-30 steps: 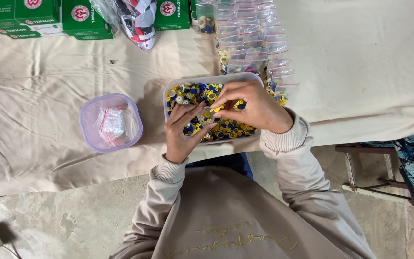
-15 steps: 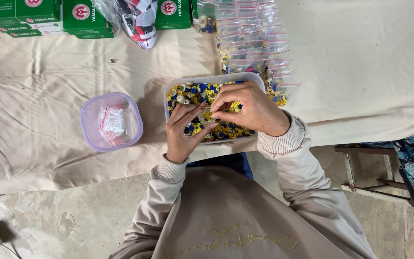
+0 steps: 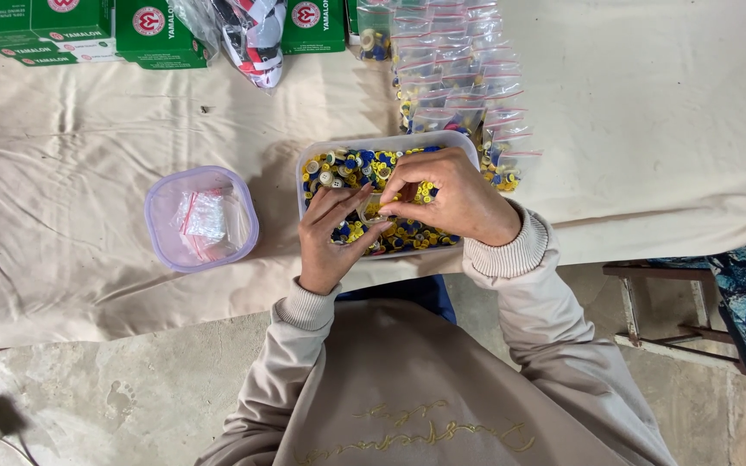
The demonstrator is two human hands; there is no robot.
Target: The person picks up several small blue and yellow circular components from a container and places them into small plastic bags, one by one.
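Person: sits at the near edge of the table (image 3: 88, 285), in a tan top with long sleeves, and looks straight down at both hands.
Left hand (image 3: 328, 237): lies palm up over the near side of the button tub (image 3: 312, 160). Its fingers are spread and only a little curled. A small clear bag (image 3: 371, 210) seems to rest at its fingertips, but it is too small to see well.
Right hand (image 3: 442, 197): is bent over the tub, with thumb and fingertips pinched together just at the mouth of that small bag. I cannot tell if a button sits in the pinch.
Button tub: is a clear box with straight sides, right in front of the person. It is full of blue, yellow and white buttons (image 3: 364, 166).
Round tub (image 3: 159, 237): is pale purple, on the left and well apart from the hands. Little clear bags (image 3: 203, 217) lie in it; they look empty.
Filled bags (image 3: 459, 86): lie in rows just behind the button tub, each with buttons inside.
Far edge: has green boxes (image 3: 71, 30) and a crumpled plastic wrap (image 3: 248, 34).
How far along: many bags look done. The tub is still heaped with buttons and more empty bags wait, so I think a lot is left.
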